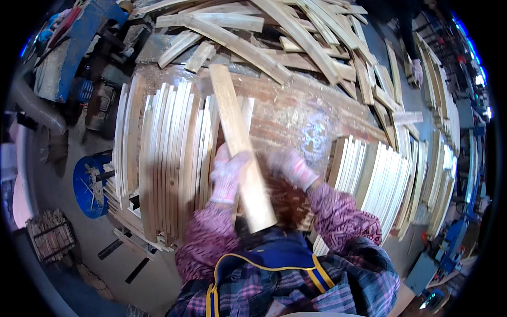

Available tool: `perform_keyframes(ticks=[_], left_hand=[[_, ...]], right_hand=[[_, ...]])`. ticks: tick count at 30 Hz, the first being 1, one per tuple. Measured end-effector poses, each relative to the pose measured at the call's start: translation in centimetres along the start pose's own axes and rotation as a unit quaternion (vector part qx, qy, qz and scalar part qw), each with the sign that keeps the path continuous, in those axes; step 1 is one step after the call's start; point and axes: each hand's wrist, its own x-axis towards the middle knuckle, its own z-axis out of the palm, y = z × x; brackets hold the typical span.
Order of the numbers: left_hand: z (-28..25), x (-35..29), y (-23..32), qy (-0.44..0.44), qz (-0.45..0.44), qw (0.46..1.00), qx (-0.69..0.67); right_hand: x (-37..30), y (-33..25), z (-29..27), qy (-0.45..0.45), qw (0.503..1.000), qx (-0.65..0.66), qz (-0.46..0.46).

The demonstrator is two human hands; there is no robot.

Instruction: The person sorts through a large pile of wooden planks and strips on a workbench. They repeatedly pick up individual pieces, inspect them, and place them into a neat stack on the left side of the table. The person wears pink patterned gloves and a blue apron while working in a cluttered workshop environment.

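A long flat wooden board (pixel 234 124) tilts across the middle of the view, its near end close to my apron. My left hand (pixel 227 171), in a pale work glove, is closed round the board below its middle. To the right of the board, my gloved right hand (pixel 293 167) is held apart from it, and its fingers are smeared by motion. Left of my left hand stands a tight row of wooden strips (pixel 169 158). Another row of pale strips (pixel 377 169) lies to the right of my right forearm.
A loose heap of boards (pixel 296 42) covers the table's far side. Sawdust lies on the brown wooden tabletop (pixel 285 108). At the left are a blue tub (pixel 91 203) with wood scraps and a blue machine (pixel 66 66). A gloved hand of another person (pixel 416 74) shows far right.
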Motion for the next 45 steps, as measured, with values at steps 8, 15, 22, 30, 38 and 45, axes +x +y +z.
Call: perform_keyframes(ticks=[8, 15, 22, 30, 38, 45], left_hand=[[-11.6, -3.9, -5.6, 0.056, 0.015, 0.973, 0.224], [-7.4, -7.8, -5.0, 0.016, 0.035, 0.922, 0.386], [-2.0, -7.0, -10.5, -0.095, -0.070, 0.807, 0.579], [-4.2, -0.8, -10.7, -0.236, -0.014, 0.951, 0.200], [0.5, -3.7, -7.7, -0.003, -0.039, 0.900, 0.435], [6.9, 2.2, 0.7, -0.006, 0.218, 0.896, 0.386]], right_hand=[[23.2, -4.4, -13.1, 0.259, 0.857, -0.442, 0.048], [14.4, -0.6, -14.5, 0.137, 0.981, -0.140, 0.013], [-8.4, 4.7, -4.1, -0.073, 0.505, 0.854, 0.104], [-11.0, 0.3, 10.9, -0.093, 0.992, 0.045, 0.072], [9.4, 0.5, -15.8, 0.426, 0.816, -0.391, -0.017], [10.1, 1.5, -25.7, 0.323, 0.890, -0.259, 0.190]])
